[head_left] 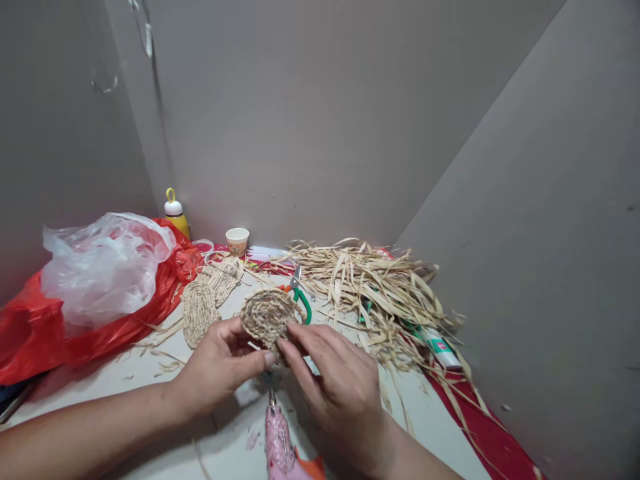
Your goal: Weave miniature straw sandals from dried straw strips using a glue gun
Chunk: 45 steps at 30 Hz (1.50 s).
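A small coiled straw piece (270,315), rounded and cupped in shape, is held up between my two hands over the table. My left hand (220,363) grips its left and lower side, thumb pressed along the near edge. On the other side, the fingers of my right hand (337,370) pinch its lower right edge. Just below sits a pink hot glue gun (280,437), its nozzle pointing away beneath the piece. Scissors (303,305) with green and orange handles lie behind. Two oval braided straw pieces (200,312) overlap to the left.
A heap of dry straw strips (373,280) spreads at back right, partly over a white-and-green tube (443,350). Red and clear plastic bags (107,273) lie left. A paper cup (237,241) and yellow bottle (176,215) stand by the grey wall (300,133).
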Motion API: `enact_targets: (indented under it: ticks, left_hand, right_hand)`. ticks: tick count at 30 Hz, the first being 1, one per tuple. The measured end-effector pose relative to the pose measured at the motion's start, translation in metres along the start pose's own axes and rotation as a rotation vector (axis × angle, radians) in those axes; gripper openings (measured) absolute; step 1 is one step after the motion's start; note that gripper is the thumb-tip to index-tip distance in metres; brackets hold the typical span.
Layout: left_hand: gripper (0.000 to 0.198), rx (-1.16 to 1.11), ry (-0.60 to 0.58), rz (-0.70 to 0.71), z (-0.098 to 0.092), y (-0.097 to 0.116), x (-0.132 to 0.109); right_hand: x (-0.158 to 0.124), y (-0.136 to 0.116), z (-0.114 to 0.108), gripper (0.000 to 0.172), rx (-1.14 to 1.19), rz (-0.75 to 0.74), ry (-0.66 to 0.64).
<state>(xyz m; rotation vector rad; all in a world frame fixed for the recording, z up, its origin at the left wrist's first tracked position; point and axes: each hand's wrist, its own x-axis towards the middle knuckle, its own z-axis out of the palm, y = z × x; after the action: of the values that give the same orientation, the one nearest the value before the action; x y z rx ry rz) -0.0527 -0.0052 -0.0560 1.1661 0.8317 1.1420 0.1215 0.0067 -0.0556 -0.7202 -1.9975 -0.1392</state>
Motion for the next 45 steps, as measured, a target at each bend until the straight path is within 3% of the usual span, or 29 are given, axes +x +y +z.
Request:
enact_targets:
  ticks: [6,14,22,29,39,45]
  left_hand:
    - [0.012,0.071,0.05,-0.024,-0.002,0.001,-0.002]
    - [0.018,0.067,0.048,-0.029,0.003,0.001,-0.002]
    - [0.006,0.054,0.098,-0.041,0.006,0.001,-0.005]
    - [0.012,0.076,0.136,-0.044,0.009,0.006,-0.007]
    - [0.022,-0.029,0.059,-0.089,0.003,0.006,-0.001]
    - [0.02,-0.034,0.132,-0.096,0.004,0.006,0.003]
  right_hand:
    - [0.004,0.0,-0.002,0.013,0.048,0.022,-0.058]
    - [0.003,-0.003,-0.001,0.016,0.007,0.049,-0.134]
    - [-0.002,-0.003,0.003,0.019,0.014,0.001,-0.16]
    - [-0.001,-0.006,0.001,0.019,0.012,-0.047,-0.146]
    - [-0.003,0.004,0.005,0.012,0.005,-0.127,-0.049]
    - [-0.01,0.007,0.01,0.015,0.028,-0.136,-0.088]
